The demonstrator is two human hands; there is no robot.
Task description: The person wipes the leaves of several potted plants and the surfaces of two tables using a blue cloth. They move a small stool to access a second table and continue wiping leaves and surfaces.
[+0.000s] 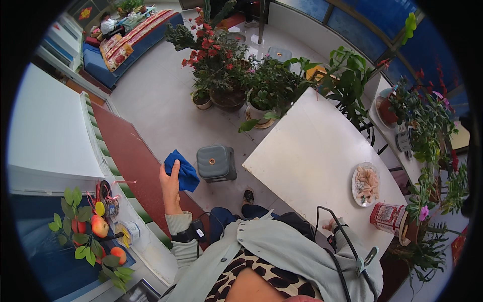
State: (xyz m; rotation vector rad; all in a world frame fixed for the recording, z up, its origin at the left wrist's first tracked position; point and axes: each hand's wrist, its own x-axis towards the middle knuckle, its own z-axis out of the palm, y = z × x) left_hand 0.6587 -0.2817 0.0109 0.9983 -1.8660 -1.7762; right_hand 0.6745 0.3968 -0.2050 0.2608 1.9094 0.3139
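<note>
My left hand (171, 187) grips a folded blue cloth (182, 171), thumb on top, out over the floor at the left. Just past the cloth stands a grey plastic stool (215, 162). My right hand (329, 225) is by the near edge of the white table (302, 151), partly covered by a black cable and my sleeve. What its fingers are doing does not show clearly. On the table's right side is a plate (354, 188) with pale, crumpled pieces (368, 185) on it, beside a red tin (386, 219).
Potted plants (228, 87) with red flowers stand beyond the table. More pots (386, 109) line a ledge at the right. To my left, a sill (145, 245) holds jars and artificial fruit branches (100, 226). A person (108, 24) sits by a blue sofa (98, 66) far back.
</note>
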